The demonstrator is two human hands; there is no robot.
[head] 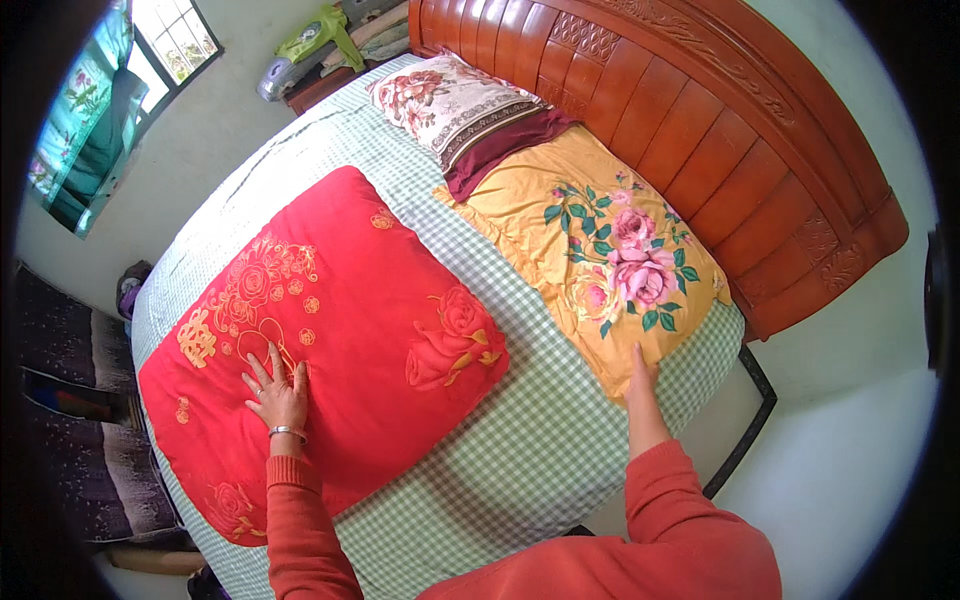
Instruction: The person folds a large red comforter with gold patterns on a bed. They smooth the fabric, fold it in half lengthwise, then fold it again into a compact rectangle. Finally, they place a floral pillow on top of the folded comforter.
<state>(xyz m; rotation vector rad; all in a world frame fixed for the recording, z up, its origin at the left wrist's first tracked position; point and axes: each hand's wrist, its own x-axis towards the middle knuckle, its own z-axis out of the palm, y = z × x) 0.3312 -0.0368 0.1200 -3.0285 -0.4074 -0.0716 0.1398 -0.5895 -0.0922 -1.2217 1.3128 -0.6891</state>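
Note:
My left hand (279, 394) lies flat with fingers spread on a folded red quilt (360, 300) printed with gold flowers; a ring and a bracelet show on it. At the near corner of a yellow pillow (517, 195) with pink roses and green leaves is my right hand (641, 375). It is seen edge-on and touches the yellow cloth, but most of its fingers are hidden, so its grip does not show. Beyond, a white floral pillow (427, 97) with a maroon border overlaps the yellow one. All of this rests on a green-and-white checked bed sheet (480, 480).
A carved wooden headboard (675, 157) stands behind the pillows. In the far corner, a lime-green garment (315, 34) lies on stacked bedding (379, 34). A teal curtain (90, 135) hangs by the window (176, 37). Dark patterned fabric (82, 450) is at the left.

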